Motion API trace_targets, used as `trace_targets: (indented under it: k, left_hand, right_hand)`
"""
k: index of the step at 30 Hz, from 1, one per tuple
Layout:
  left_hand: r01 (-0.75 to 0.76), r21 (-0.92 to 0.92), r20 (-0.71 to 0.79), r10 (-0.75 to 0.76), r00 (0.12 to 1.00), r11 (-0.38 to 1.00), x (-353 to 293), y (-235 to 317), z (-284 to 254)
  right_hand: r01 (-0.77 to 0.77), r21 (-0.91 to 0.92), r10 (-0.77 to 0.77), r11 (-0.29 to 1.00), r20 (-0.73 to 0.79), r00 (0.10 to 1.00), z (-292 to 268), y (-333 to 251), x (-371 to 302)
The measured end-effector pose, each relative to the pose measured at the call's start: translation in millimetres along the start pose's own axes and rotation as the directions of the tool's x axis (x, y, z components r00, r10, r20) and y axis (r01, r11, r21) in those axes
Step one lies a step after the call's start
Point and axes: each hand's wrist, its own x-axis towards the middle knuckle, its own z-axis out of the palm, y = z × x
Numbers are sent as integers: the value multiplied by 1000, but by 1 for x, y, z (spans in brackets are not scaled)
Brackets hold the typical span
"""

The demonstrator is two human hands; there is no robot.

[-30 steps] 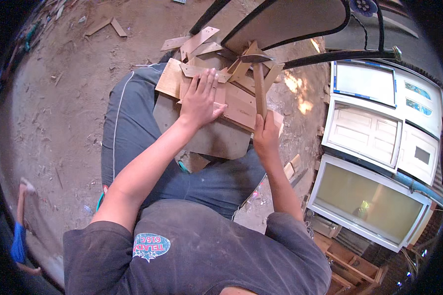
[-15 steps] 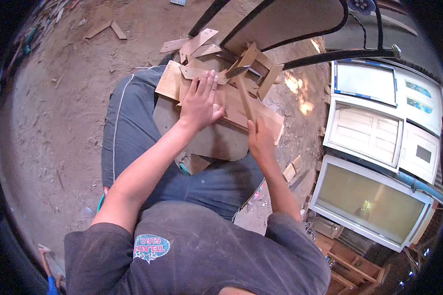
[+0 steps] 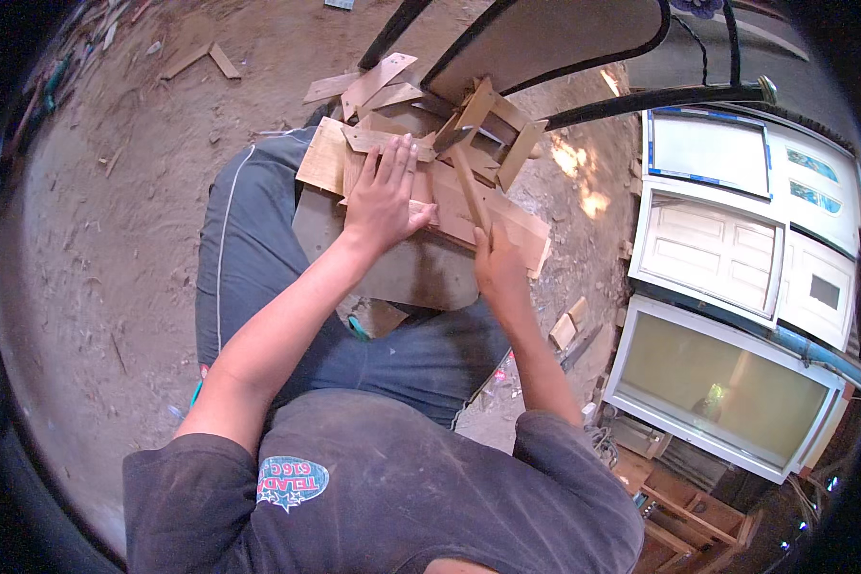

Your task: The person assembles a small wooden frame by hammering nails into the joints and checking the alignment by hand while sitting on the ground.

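Over the board [image 3: 512, 228], a hammer [image 3: 472, 187] is clasped in the right hand [image 3: 500, 265]. At its left, the left hand [image 3: 381, 199] is laid flat, unclenched; beyond it, offcuts [image 3: 378, 84] are heaped.

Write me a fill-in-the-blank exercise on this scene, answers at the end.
1. The striking tool in the right hand is a ____.
2. The left hand lies on flat pieces made of ____.
3. Down one leg of the dark trousers runs a thin stripe coloured ____.
4. The large glazed panel in a pale frame is on the picture's ____ side.

Missing words: hammer; wood; white; right.
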Motion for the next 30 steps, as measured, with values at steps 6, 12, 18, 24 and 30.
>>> trace_targets:
  k: [6, 12, 18, 24, 30]
  left_hand:
    - [-2, 13, -8, 2, 1000, 1000, -1, -1, -2]
    - [-8, 15, 15, 8, 1000, 1000, 0, 1, -2]
    - [-46, 115, 13, 44, 999, 992, 4, 2, 9]
    - [-136, 110, -41, 142, 989, 985, 4, 8, -3]
    - [-387, 9, 137, 382, 914, 922, -11, -21, -11]
  right_hand:
    - [-4, 55, 7, 998, -49, 999, 2, -1, -5]
    - [-21, 73, 25, 997, -55, 998, -1, -6, -9]
    - [-73, 148, 80, 986, -38, 996, 2, 8, -16]
    - [-259, 160, 288, 952, -190, 939, 10, 44, -78]
    - [-346, 97, 359, 933, -251, 899, 13, 73, -131]
